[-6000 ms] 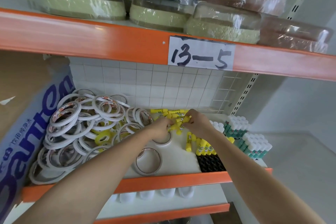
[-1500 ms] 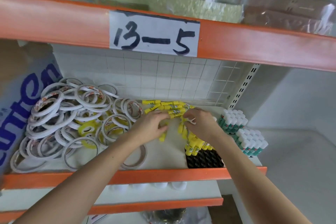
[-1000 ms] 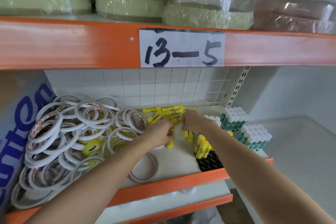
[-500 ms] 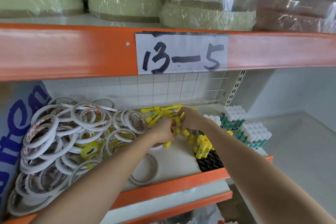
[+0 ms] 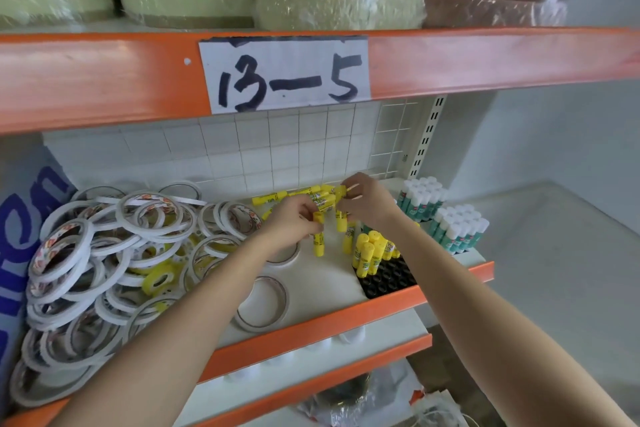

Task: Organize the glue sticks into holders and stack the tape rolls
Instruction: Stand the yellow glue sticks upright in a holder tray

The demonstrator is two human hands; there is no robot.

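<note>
Both hands meet over a loose heap of yellow glue sticks [image 5: 273, 198] at the back of the shelf. My left hand [image 5: 292, 224] grips several yellow sticks, one hanging down below its fingers. My right hand [image 5: 367, 203] pinches more yellow sticks from the same bundle. A black holder tray [image 5: 389, 279] at the front right has a few yellow sticks [image 5: 369, 253] standing in its back rows. A big pile of white tape rolls [image 5: 104, 250] fills the left of the shelf, with two single rolls [image 5: 263, 302] lying near the front.
Two blocks of green-and-white glue sticks [image 5: 457, 229] stand at the right end of the shelf. An orange beam with a "13-5" label [image 5: 284, 74] runs overhead, wrapped bundles above it. A blue-lettered carton [image 5: 20, 236] borders the left. A wire grid [image 5: 388, 142] backs the shelf.
The camera has tilted up slightly. Both hands have risen a little and drawn together, gathering yellow sticks from the heap into a bundle between them.
</note>
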